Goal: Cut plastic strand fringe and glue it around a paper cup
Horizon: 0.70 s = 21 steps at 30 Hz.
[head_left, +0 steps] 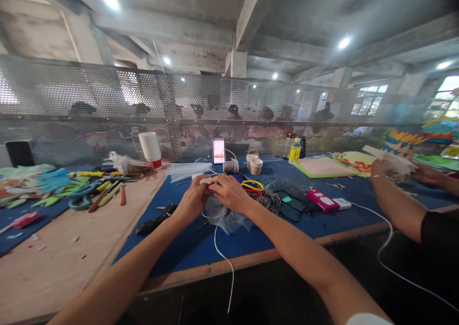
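Over the blue mat (172,258), my left hand (191,198) and my right hand (231,191) meet with fingers pinched together. A small white piece (205,181) shows between the fingertips; its kind is unclear. Below hangs or lies a bunch of translucent white mesh (231,222), partly covered by my hands, and I cannot tell if it joins the white piece. From there a white cord (224,255) drops over the table edge. Close to my left wrist lies a black-handled tool (154,224). Yellow-and-red-handled scissors or pliers (253,187) and tangled grey wire (270,200) lie beyond my right hand.
A wire spool (230,166), a lit phone (218,151), small cups (256,166) and a yellow bottle (294,151) stand behind. Stacked paper cups (150,150) and blue scissors (81,196) are left. A magenta box (322,201) lies right, near a co-worker's hands (382,168).
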Motion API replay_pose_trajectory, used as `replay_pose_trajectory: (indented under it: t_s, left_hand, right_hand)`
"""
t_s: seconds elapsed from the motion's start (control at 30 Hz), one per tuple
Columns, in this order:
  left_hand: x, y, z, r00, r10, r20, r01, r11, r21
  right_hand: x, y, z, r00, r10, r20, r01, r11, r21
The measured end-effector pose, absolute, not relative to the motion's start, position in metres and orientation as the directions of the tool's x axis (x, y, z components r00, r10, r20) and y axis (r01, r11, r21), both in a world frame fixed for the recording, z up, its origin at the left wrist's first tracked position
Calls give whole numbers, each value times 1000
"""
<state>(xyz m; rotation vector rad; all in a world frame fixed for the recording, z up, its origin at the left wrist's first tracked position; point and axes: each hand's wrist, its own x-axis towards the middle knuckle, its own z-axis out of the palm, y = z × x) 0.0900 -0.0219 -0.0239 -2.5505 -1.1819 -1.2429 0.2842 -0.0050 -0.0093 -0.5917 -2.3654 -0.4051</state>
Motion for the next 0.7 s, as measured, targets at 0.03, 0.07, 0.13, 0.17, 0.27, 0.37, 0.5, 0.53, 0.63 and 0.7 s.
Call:
replay_pose_trajectory:
  t_s: [0.03,0.07,0.13,0.17,0.27,0.37,0.5,0.53,0.63,0.7]
  left_hand:
    - [90,-22,-23,376,612,696,662,-703,260]
    - [90,-22,-22,373,614,695,659,-703,267]
    - [90,-21,-22,361,624,693,654,-700,289]
    - [90,-20,-23,352,630,693,650,-697,303]
    - [91,-19,-24,309,640,704,633,-691,350]
    - [93,-19,-24,254,650,716,620,-678,395]
    - [95,-17,-24,229,658,718,605,-674,425]
    - [95,-17,-24,229,656,719,599,-677,427]
    - [94,-14,-24,213,651,728,596,-677,432]
    - [94,-13,-24,194,649,735,599,-672,435]
  right_hand:
    - [284,-5,-9,-675,315,667,513,850,118]
    - [284,-4,-9,-667,324,671,515,851,102]
    - [285,-4,-8,-652,338,678,515,854,69]
    - [285,-3,-8,-646,342,683,511,858,54]
    - [287,-1,-9,-627,350,696,496,868,9]
    - [287,1,-11,-595,375,711,489,871,-49]
    - [287,5,-16,-555,434,710,458,871,-174]
    - [287,6,-17,-549,452,704,444,870,-212]
    - [287,9,-19,-532,496,686,394,862,-317]
    - [287,10,-20,-520,510,685,360,858,-366]
